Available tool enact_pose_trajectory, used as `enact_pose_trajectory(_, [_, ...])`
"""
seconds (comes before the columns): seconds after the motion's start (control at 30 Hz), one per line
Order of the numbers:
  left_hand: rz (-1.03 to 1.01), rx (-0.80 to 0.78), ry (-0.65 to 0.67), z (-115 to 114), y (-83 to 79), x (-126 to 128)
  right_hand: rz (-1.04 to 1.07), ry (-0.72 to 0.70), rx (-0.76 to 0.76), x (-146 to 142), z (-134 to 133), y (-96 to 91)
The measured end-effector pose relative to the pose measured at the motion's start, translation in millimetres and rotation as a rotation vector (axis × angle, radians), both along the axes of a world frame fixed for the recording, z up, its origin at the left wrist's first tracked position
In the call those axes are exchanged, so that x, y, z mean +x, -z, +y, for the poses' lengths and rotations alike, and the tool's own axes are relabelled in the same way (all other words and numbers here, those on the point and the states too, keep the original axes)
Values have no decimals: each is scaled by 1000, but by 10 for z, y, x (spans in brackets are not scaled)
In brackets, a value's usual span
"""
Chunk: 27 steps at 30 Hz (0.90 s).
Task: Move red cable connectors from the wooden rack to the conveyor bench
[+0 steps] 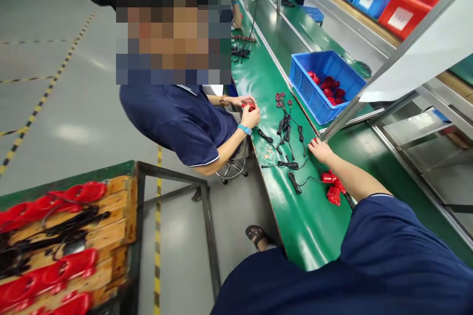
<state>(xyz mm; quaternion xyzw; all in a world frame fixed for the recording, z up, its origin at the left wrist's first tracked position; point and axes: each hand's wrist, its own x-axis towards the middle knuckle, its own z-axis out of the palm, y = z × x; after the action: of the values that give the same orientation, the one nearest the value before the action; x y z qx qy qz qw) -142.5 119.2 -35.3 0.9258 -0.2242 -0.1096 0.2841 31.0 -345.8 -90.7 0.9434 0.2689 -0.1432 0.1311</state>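
Green bench; blue bin holds red parts; right hand beside cables.

A hand rests on the worktop, with cable bundles lying just left of it and plastic parts beside its forearm. A bin holding more parts stands behind the hand. Across the cables, a co-worker sits at the worktop's left edge.

blue bin beyond the hand, red parts inside | co-worker's hands leftward | wooden cart far left, red housings
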Motion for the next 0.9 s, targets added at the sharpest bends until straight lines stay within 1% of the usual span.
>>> enact_pose_trajectory(0.03, [17,10,-39,-157,-32,174,3,8,-18,-22,-38,25])
enact_pose_trajectory(0.1, [59,15,-156,-567,-166,600,15,12,-51,-97,-114,40])
enact_pose_trajectory(0.17, [260,-38,-455,-1023,-363,1033,33,-4,-73,-201,-173,16])
enact_pose_trajectory(0.2, [369,-117,-566,-1227,-464,1212,45,-18,-76,-261,-190,-9])
enact_pose_trajectory(0.23, [442,-225,-614,-1398,-554,1352,59,-38,-73,-327,-199,-42])
enact_pose_trajectory(0.3, [584,-464,-542,-1635,-666,1502,80,-90,-52,-476,-204,-124])
enact_pose_trajectory(0.33, [627,-563,-486,-1712,-680,1522,86,-123,-35,-558,-205,-171])
enact_pose_trajectory(0.37, [664,-630,-455,-1773,-664,1515,91,-162,-17,-644,-210,-217])
enact_pose_trajectory(0.4, [694,-657,-465,-1825,-619,1485,98,-205,-1,-731,-221,-261])
enact_pose_trajectory(0.43, [722,-657,-524,-1871,-549,1438,111,-251,10,-816,-238,-299])
enact_pose_trajectory(0.5, [859,-702,-698,-1936,-345,1294,158,-342,9,-961,-288,-345])
enact_pose_trajectory(0.53, [965,-765,-756,-1948,-224,1202,185,-378,-3,-1014,-319,-350])
enact_pose_trajectory(0.57, [1100,-864,-763,-1946,-98,1103,206,-405,-20,-1051,-349,-346])
enact_pose_trajectory(0.63, [1359,-999,-621,-1911,136,911,223,-431,-57,-1074,-403,-314])
enact_pose_trajectory(0.7, [1633,-1086,-386,-1879,314,776,204,-433,-80,-1049,-442,-274])
enact_pose_trajectory(0.77, [1984,-1211,-117,-1890,424,726,173,-427,-90,-1012,-470,-239])
enact_pose_trajectory(0.83, [2387,-1352,229,-1939,483,735,150,-422,-95,-989,-492,-212])
enact_pose_trajectory(0.87, [2595,-1446,435,-1962,501,743,144,-422,-98,-984,-501,-198])
enact_pose_trajectory(0.9, [2823,-1561,685,-1974,513,742,140,-424,-101,-983,-508,-184])
